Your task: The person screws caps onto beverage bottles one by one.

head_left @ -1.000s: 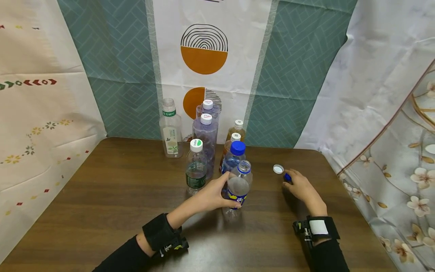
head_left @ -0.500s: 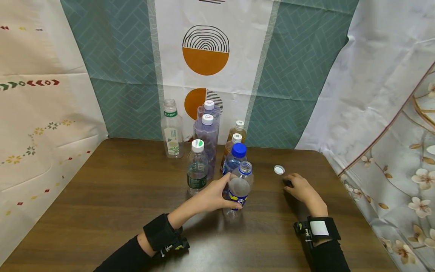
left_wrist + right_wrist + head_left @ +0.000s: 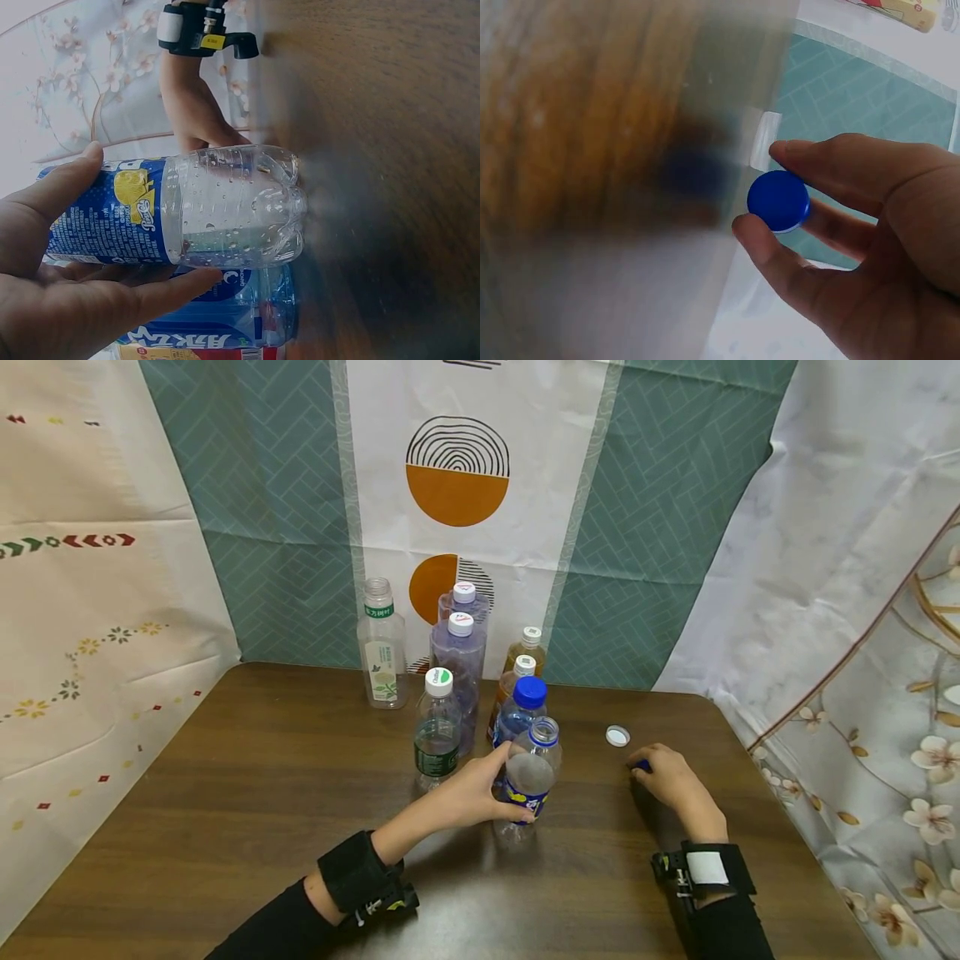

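Note:
My left hand (image 3: 472,793) grips an uncapped clear plastic bottle (image 3: 534,770) around its blue and yellow label. The bottle stands upright on the table, and water drops cling to its inside (image 3: 217,202) in the left wrist view. Over to the right, my right hand (image 3: 671,779) pinches a blue bottle cap (image 3: 778,201) between thumb and fingers, low over the tabletop. Only a bit of this cap shows in the head view. Just beyond the right fingertips, a white bottle cap (image 3: 618,737) lies with its hollow side up.
Behind the held bottle stands a blue-capped bottle (image 3: 517,720), then two amber bottles (image 3: 504,693). To the left are a green-labelled bottle (image 3: 437,739), two tall purple-tinted bottles (image 3: 459,652) and an uncapped clear bottle (image 3: 382,652). Cloth (image 3: 622,568) hangs behind the wooden table (image 3: 285,760).
The right fingers have closed further around the blue cap and drawn slightly away from the white cap. The left hand keeps its hold on the bottle; the head view has shifted a little.

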`<state>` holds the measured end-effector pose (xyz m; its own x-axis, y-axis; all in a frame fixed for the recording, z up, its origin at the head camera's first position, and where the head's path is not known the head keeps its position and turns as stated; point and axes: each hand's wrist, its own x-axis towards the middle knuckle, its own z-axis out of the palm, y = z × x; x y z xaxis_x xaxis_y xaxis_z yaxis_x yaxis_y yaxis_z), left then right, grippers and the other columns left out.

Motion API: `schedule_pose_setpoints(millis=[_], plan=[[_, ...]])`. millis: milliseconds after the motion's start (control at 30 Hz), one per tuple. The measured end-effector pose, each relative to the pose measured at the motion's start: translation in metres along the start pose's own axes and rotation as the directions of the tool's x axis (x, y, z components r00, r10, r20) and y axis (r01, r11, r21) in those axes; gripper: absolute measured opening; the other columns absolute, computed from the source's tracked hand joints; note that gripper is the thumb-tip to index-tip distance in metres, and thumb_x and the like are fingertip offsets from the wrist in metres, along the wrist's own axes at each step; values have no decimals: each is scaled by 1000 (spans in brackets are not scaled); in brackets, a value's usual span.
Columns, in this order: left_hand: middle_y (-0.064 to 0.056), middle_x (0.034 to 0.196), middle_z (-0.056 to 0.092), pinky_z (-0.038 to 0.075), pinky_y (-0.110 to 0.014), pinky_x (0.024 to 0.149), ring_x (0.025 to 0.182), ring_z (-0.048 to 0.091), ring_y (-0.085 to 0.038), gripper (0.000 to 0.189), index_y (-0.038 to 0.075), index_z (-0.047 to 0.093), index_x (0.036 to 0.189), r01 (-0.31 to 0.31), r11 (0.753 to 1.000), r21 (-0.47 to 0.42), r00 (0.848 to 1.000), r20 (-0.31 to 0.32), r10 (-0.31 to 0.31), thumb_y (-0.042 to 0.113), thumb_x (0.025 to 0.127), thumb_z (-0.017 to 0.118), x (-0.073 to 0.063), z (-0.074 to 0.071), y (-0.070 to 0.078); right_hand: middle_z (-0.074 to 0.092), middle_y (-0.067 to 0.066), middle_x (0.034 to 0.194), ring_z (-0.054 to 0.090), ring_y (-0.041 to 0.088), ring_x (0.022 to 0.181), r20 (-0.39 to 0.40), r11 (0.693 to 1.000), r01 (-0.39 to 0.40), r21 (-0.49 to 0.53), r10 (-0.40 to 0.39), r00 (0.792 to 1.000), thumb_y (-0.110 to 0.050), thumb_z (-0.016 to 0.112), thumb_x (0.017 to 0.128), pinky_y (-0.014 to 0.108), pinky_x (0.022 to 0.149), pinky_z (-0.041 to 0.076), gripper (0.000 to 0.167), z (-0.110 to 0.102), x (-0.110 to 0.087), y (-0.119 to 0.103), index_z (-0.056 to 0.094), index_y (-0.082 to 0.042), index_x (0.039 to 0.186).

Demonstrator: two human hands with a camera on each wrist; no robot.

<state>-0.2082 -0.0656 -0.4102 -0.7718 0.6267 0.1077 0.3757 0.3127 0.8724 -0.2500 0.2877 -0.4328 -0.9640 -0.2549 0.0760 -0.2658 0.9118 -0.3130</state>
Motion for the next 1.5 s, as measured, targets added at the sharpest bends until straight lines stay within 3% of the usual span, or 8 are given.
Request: schedule_pose_setpoints(millis=[167, 333, 533, 700, 900, 1033, 1200, 1500], plan=[[-6, 131, 65, 53, -43, 100, 120, 63, -22, 65, 15, 46, 135, -2, 1000, 13, 1000, -5, 2, 25, 85, 86, 0, 0, 0, 63, 31, 111, 62, 51, 106, -104, 1000, 20, 19, -18, 994, 0, 71, 91, 60, 90, 52, 14, -2, -2, -3, 72, 5, 104], [-6, 130, 65, 53, -42, 99, 120, 63, -22, 64, 15, 47, 134, 3, 1000, 22, 1000, -10, -3, 26, 84, 86, 0, 0, 0, 65, 23, 104, 64, 41, 95, -207, 998, 45, 42, -36, 978, -5, 70, 94, 56, 81, 54, 6, -4, -1, -10, 70, 1, 97], [-5, 129, 66, 52, -40, 99, 120, 63, -21, 64, 16, 47, 133, 1, 1000, 27, 1000, -17, 0, 26, 83, 87, 0, 1, 0, 62, 15, 92, 56, 26, 78, -227, 997, 63, 44, -51, 972, -12, 74, 93, 44, 68, 50, 15, -9, -1, -19, 61, -5, 91], [-5, 128, 66, 52, -40, 98, 119, 63, -21, 63, 16, 47, 132, 0, 1000, 25, 1000, -18, 1, 26, 83, 87, -1, 1, 1, 59, 12, 86, 53, 24, 74, -248, 994, 100, 35, -88, 965, -4, 72, 91, 40, 64, 48, 17, -15, -2, -30, 56, -7, 90], [-5, 129, 66, 52, -40, 98, 119, 63, -21, 64, 16, 47, 132, 1, 1000, 21, 1000, -19, 0, 26, 83, 87, -1, 2, 1, 64, 14, 94, 59, 26, 76, -229, 992, 113, 48, -99, 968, -2, 69, 93, 41, 64, 51, 15, -24, -6, -48, 56, -6, 98], [-5, 128, 66, 52, -40, 98, 119, 64, -21, 65, 15, 47, 133, -2, 1000, 30, 1000, -22, 3, 26, 83, 87, -1, 2, 1, 68, 21, 103, 67, 33, 84, -233, 991, 127, 43, -113, 966, -6, 71, 94, 50, 70, 58, 22, -29, -10, -60, 54, -2, 109], [-5, 130, 65, 52, -41, 99, 120, 63, -22, 65, 15, 46, 134, 3, 1000, 17, 1000, -14, -3, 26, 84, 86, 0, 1, 1, 68, 25, 110, 70, 39, 93, -247, 990, 138, 34, -125, 961, -9, 73, 94, 56, 79, 59, 33, -35, -15, -74, 53, 2, 118], [-5, 131, 65, 52, -42, 99, 121, 62, -22, 65, 15, 46, 134, 8, 1000, 10, 1000, -10, -8, 26, 84, 86, -1, 1, 0, 63, 20, 110, 67, 34, 90, -349, 969, 245, -25, -239, 906, -5, 79, 88, 50, 76, 59, 28, -38, -21, -93, 64, 1, 110]])
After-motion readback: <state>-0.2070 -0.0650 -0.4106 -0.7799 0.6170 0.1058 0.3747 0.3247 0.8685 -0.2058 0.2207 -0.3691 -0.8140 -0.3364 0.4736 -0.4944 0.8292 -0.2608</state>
